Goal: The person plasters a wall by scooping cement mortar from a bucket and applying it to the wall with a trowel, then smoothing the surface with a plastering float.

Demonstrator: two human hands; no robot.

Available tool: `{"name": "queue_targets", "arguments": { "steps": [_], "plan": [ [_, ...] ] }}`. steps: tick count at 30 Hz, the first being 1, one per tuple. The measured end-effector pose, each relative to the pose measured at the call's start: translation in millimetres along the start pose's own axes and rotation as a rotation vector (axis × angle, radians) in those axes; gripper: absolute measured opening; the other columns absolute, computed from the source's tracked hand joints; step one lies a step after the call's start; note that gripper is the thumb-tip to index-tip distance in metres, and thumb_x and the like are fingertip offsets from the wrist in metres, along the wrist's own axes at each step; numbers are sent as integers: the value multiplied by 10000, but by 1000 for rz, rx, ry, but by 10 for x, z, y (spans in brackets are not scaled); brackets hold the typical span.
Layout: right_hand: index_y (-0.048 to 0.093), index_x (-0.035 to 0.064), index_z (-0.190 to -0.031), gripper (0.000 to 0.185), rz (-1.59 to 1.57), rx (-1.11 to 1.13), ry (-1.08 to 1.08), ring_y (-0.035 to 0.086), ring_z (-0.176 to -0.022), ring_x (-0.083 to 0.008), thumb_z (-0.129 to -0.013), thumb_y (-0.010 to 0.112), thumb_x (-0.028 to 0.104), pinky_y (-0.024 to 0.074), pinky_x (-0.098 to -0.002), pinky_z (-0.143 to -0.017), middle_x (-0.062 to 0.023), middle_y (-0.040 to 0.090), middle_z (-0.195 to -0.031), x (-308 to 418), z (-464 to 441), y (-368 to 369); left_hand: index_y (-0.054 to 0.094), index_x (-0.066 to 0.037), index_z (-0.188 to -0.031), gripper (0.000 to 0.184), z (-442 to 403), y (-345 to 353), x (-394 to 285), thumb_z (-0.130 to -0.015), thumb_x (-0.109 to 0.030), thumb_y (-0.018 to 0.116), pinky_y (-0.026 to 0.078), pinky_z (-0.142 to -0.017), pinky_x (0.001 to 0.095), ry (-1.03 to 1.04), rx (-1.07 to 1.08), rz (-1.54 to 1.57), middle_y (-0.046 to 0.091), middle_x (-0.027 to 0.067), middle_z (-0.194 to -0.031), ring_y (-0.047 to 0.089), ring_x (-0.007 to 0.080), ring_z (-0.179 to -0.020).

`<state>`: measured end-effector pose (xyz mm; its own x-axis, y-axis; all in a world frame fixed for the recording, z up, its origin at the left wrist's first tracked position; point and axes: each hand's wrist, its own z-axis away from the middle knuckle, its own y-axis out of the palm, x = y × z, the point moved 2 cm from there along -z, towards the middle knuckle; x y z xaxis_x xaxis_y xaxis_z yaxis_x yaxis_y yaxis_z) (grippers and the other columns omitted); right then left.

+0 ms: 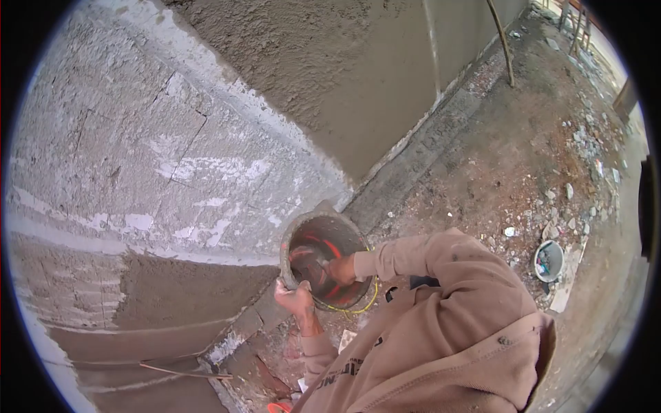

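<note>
Grips the rim of the bucket [330,220] with the left hand [295,297], bending its fingers over the edge. Reaches down inside the same bucket with the right hand [341,270], past the mouth to about the wrist. Cannot tell whether to call the right fingers clenched, loose or wrapped round something: too shaded and blurred in there.

Has the bucket in front of the chest, with its mouth facing the head camera, near the corner between wall and ground. Shows orange-red streaks on its grimy grey inside, and a yellow cord [375,296] curving round its lower right side.

Wears a brown hoodie [447,337], with dark lettering across the chest and sleeves down both forearms.

Faces a pale, rough wall [131,158] to the upper left, cracked and streaked with white. Borders there on damp brown plaster [330,76] above and on a darker patch [193,292] below. Shows a thin rod [186,372] at the lower left.

Looks out, on the right, over bare dirt [475,172] strewn with rubble [589,148]. Includes there a small pail [549,278] with debris inside, well apart from the bucket and just beside a pale board [564,292]. Includes, farther up, a stick [506,55] slanting down to the dirt near the plaster.
</note>
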<state>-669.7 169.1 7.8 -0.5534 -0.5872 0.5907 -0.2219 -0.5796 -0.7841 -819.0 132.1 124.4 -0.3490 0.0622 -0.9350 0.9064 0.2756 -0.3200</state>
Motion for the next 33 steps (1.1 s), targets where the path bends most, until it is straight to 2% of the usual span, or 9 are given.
{"name": "queue_targets", "arguments": {
  "steps": [3, 5, 9, 12, 15, 17, 20, 27, 33],
  "plan": [
    [700, -9, -829, 228, 156, 508, -180, 676, -727, -350, -781, 645, 207, 533, -472, -639, -189, 688, -784, 314, 137, 344, 626, 16, -882, 293, 96, -240, 225, -605, 105, 596, 448, -553, 243, 18, -11, 132, 640, 38, -810, 595, 114, -671],
    [680, -3, -905, 234, -65, 280, -65, 679, -759, -351, -839, 621, 214, 536, -462, -673, -201, 696, -834, 65, 98, 536, 616, 10, -849, 288, 183, -296, 179, -595, 134, 566, 425, -518, 256, 64, 3, 73, 589, 8, -728, 547, 93, -609],
    [628, 3, -1058, 269, 243, -509, 287, 689, -799, -299, -929, 575, 233, 549, -438, -722, -212, 690, -873, 573, 288, 82, 685, 42, -1009, 432, 95, -389, 507, -592, 97, 582, 461, -573, 254, 297, 192, -38, 640, 37, -786, 595, 102, -661],
    [583, 15, -1085, 222, 70, -40, 135, 696, -730, -299, -915, 554, 156, 558, -468, -623, -174, 696, -884, 28, -29, 817, 695, 43, -1088, 512, -14, -340, 204, -592, 77, 573, 474, -673, 266, 454, 261, -165, 660, 46, -848, 620, 125, -759],
    [547, 66, -1039, 187, -874, 273, 539, 622, -600, -167, -1015, 516, 248, 529, -369, -496, -79, 623, -815, 416, 233, 883, 697, 37, -1099, 545, -31, -242, 52, -572, 58, 560, 491, -810, 290, 187, 326, -114, 684, 46, -915, 640, 157, -871],
    [528, 51, -1033, 237, -1908, 600, 263, 510, -498, -90, -1051, 462, 277, 450, -240, -399, -31, 518, -768, 587, 397, 932, 694, 41, -1085, 533, 49, -98, 62, -569, 61, 565, 495, -718, 280, -37, 380, -92, 667, 25, -834, 618, 126, -760],
    [483, 42, -1044, 181, -2272, 509, 5, 437, -473, -54, -1028, 482, 222, 397, -186, -359, -28, 465, -771, 892, 575, 789, 671, 47, -966, 382, -75, -62, 66, -610, 106, 545, 438, -524, 272, -24, 321, 84, 616, 33, -727, 561, 107, -614],
    [458, 39, -1113, 214, -2491, 68, -584, 440, -472, -59, -983, 472, 209, 382, -193, -329, -50, 470, -820, 501, 1028, -609, 534, 9, -838, 280, -711, -385, 438, -624, 183, 483, 423, -410, 295, -216, -7, 369, 591, 105, -678, 553, 176, -491],
    [411, 50, -1136, 261, -1576, -1034, -765, 554, -630, -119, -935, 566, 110, 522, -287, -527, -71, 491, -906, 376, 2031, -2578, 498, 52, -972, 376, -724, -627, 503, -616, 173, 511, 459, -458, 306, -319, -351, 397, 588, 109, -733, 544, 181, -540]
  ]
}}
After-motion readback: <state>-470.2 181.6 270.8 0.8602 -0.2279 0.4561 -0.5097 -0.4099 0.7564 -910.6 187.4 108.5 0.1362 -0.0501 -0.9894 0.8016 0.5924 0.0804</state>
